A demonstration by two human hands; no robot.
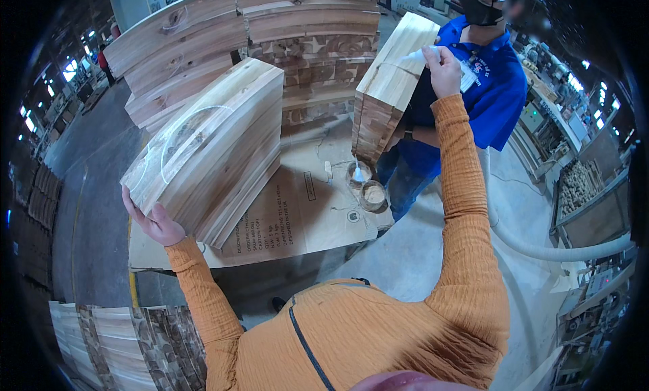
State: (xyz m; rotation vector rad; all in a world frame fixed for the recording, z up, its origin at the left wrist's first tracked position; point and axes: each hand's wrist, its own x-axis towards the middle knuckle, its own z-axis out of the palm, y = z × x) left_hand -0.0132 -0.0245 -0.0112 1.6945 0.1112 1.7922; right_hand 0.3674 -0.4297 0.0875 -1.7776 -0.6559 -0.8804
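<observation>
My left hand [154, 222] grips the near left corner of a thick stack of wooden boards [236, 141], thumb on the near face and fingers round the outer edge. A curved white line is marked on its top. My right hand [444, 72], raised at the far right, is closed round a small white object [420, 55] whose kind I cannot make out. It is at the upper edge of a second thick wooden piece [385, 87], which stands tilted. A co-worker in a blue shirt [503, 87] supports that piece from the right.
Flattened cardboard [304, 222] covers the table. Two round pots [372, 196], one with a white-tipped tool [358, 171], stand near its right edge. Large stacked panels [311, 53] rise behind. More boards [128, 344] lie at lower left. A pale hose [561, 252] crosses the floor at right.
</observation>
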